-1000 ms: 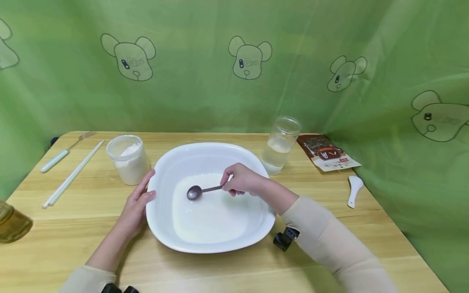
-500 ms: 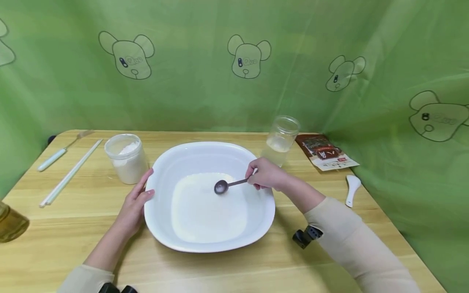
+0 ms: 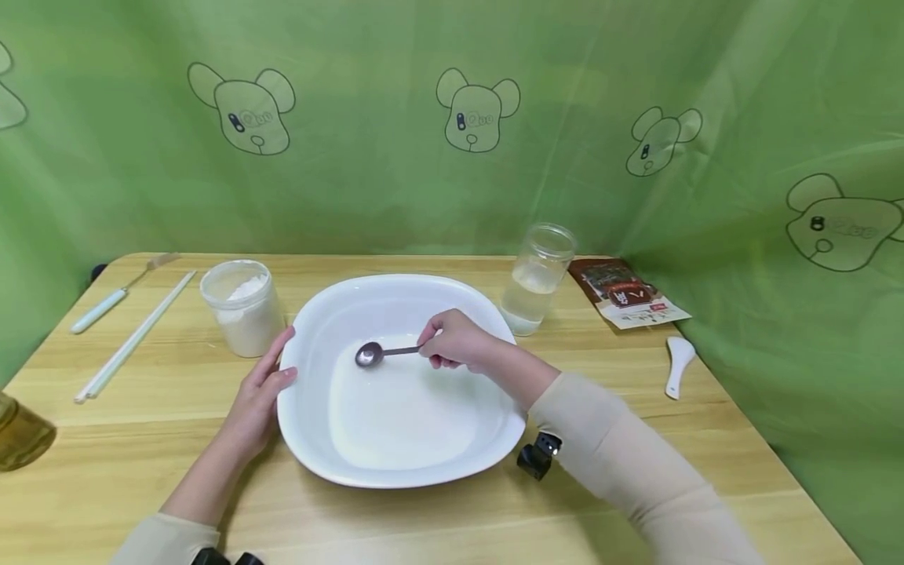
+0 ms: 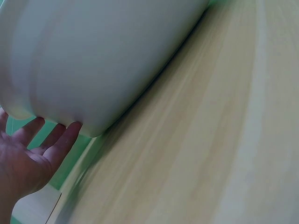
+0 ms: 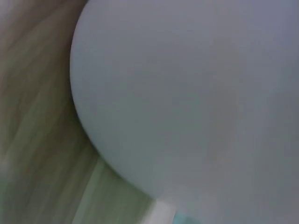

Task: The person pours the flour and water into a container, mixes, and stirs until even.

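A white basin (image 3: 300, 428) with a whitish layer in its bottom stands in the middle of the table. My left hand (image 3: 256, 402) rests against its left side, thumb on the rim. In the left wrist view the fairly straight fingers (image 4: 65, 140) touch the basin's outer wall. Over the basin, my right hand (image 3: 457, 342) pinches the handle of a dark spoon (image 3: 369, 355). The spoon's small round bowl points left, low over the whitish layer; whether it touches cannot be told. Only the blurred basin wall (image 5: 177, 107) and some table show in the right wrist view.
Left of the basin stand a jar of white powder (image 3: 249, 322), white sticks (image 3: 137, 337) and a fork (image 3: 106, 306). A jar of clear liquid (image 3: 531, 294), a red-brown packet (image 3: 625, 294) and a white spoon (image 3: 679, 365) lie right. An amber glass (image 3: 23, 431) sits far left.
My right hand carries the spoon rightward across the basin, then back left, ending near where it was and slightly farther back. The left hand stays at the rim.
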{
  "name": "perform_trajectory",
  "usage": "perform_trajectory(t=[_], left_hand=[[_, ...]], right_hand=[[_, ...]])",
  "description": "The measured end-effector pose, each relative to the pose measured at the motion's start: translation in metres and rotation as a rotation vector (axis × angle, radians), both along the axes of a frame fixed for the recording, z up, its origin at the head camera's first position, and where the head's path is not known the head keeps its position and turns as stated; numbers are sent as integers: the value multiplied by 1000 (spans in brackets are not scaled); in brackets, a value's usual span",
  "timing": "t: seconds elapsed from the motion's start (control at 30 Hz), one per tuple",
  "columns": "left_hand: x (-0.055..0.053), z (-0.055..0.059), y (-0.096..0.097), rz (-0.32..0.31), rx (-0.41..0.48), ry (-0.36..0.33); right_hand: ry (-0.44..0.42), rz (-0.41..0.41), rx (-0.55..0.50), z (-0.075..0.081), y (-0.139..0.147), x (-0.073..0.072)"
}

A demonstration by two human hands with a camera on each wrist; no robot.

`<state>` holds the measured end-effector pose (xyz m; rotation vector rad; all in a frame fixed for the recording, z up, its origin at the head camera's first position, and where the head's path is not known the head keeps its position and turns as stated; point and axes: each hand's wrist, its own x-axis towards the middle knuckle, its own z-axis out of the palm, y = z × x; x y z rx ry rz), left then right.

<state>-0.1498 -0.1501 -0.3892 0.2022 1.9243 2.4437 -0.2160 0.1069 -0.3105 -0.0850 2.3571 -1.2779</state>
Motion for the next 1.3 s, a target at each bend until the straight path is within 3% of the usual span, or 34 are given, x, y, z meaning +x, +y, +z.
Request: perform_trajectory(t=[0.23,0.43,0.63,0.9,1.07,1.3], left_hand=[[-1,0,0,-2,-4,21],[-2,-1,0,-5,0,14],[-2,-1,-1,4,-7,14],[-2,-1,-2,7,-5,11],[-1,-1,-1,5,-1,8],[-1,0,-1,5,-7,5]], right_hand=[[-21,170,58,4,-1,15],[67,275,177,13,23,22],[180,209,253,19,49,15],[163,90,172,12,37,5],[97,119,78,5,18,8],[26,201,69,11,19,20]])
